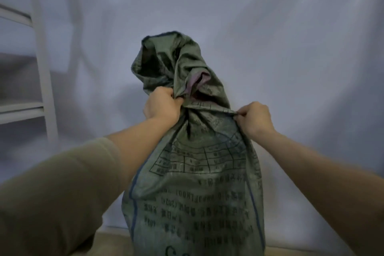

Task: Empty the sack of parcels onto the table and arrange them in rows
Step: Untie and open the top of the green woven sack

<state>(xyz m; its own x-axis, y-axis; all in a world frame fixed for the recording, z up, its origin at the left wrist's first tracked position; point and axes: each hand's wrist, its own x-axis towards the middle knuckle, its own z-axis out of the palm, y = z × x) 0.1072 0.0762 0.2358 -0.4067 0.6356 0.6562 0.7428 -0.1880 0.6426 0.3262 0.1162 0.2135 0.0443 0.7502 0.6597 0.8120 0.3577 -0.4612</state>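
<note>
A tall green woven sack (193, 183) with black printed text and blue side stripes stands upright in front of me, full and bulging. Its neck is gathered and crumpled, and the loose top flops above my hands. My left hand (162, 106) grips the bunched fabric at the left of the neck. My right hand (254, 119) pinches the sack's edge on the right of the neck. A bit of purple material (198, 80) shows inside the mouth. No parcels are visible.
A white cloth (291, 48) covers the surface and backdrop behind the sack. A white metal shelf frame (41, 68) stands at the left. A strip of tan floor (112, 243) shows at the bottom.
</note>
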